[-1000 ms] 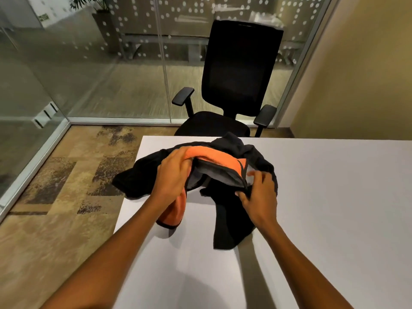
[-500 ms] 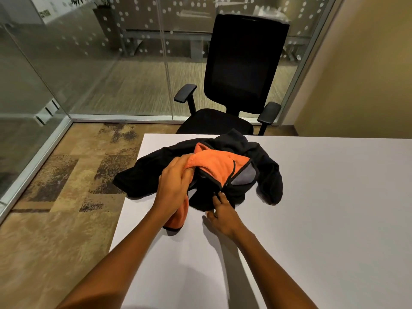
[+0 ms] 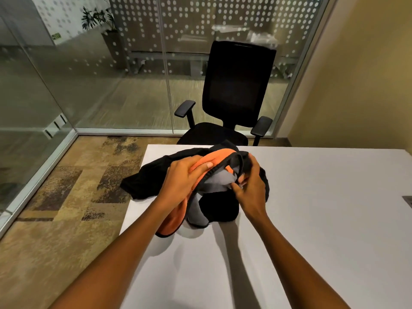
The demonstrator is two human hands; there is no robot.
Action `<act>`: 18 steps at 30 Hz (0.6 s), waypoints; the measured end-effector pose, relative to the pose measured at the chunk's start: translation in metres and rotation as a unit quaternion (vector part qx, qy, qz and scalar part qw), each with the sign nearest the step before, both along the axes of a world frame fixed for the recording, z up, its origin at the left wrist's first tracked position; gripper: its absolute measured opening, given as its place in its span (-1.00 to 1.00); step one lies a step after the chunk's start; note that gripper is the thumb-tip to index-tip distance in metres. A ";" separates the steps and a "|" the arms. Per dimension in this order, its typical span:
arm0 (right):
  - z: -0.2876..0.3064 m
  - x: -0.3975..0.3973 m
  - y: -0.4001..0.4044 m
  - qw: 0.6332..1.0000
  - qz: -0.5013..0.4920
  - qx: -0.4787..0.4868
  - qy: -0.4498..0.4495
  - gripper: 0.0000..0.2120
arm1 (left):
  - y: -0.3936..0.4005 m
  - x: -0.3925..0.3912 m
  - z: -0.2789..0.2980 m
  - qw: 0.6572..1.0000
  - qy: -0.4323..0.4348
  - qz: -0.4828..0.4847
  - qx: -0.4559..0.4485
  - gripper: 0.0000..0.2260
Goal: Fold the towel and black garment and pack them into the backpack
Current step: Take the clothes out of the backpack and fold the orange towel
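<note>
We are gripping the orange and grey towel [image 3: 207, 162] with our left hand [image 3: 181, 178] curled over its bunched top, while our right hand [image 3: 250, 186] is pinching its dark-edged rim just beside — likely to spread it for folding. The black garment [image 3: 145, 184] is lying under both hands on the table [image 3: 312, 219]; no backpack is showing.

One black garment [image 3: 142, 186], one table [image 3: 312, 197], one chair [image 3: 236, 94], two hands.
</note>
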State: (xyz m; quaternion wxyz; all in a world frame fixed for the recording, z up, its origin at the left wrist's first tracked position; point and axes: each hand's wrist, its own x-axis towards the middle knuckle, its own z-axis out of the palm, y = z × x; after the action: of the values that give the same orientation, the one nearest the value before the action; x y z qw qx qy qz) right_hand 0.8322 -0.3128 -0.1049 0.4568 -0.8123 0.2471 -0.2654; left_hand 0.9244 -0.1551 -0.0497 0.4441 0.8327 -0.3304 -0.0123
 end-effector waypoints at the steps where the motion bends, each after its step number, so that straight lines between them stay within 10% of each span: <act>1: 0.006 -0.003 -0.002 1.000 0.022 0.003 0.010 -0.27 | 0.002 -0.003 0.004 1.000 -0.004 -0.007 0.007 -0.80; 9: 0.049 -0.043 -0.014 0.996 -0.013 -0.064 0.054 -0.90 | 0.011 -0.033 0.042 0.997 -0.031 -0.057 0.035 -0.66; 18: 0.139 -0.088 0.005 0.980 0.135 -0.085 -0.118 -0.94 | 0.013 -0.097 0.068 0.996 0.005 -0.009 0.093 -0.72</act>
State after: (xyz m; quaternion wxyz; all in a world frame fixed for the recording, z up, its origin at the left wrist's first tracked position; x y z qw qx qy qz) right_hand 0.7444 -0.3079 0.0343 0.4438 -0.8369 0.0557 -0.3156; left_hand 0.8271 -0.1423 0.0183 0.3665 0.8673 -0.3329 -0.0514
